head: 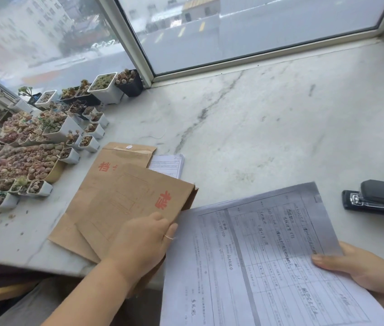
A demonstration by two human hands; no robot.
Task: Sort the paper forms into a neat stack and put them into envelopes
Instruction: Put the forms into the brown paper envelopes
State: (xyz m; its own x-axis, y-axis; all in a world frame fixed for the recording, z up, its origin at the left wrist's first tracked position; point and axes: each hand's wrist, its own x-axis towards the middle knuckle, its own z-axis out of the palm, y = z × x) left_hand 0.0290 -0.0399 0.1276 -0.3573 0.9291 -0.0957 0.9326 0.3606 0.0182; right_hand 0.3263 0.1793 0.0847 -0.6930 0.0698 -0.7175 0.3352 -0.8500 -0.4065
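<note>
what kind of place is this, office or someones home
Probably a home or small-office window ledge used as a desk: a marble sill below corner windows overlooking a street, many potted succulents, plus office gear, namely a stapler, brown file envelopes and printed forms.

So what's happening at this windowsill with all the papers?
A person is filing forms. Their left hand grips a brown paper envelope lying on another brown envelope on the white marble sill. Their right hand holds a sheaf of printed grey forms, not yet in the envelope. A black stapler sits at the right.
</note>
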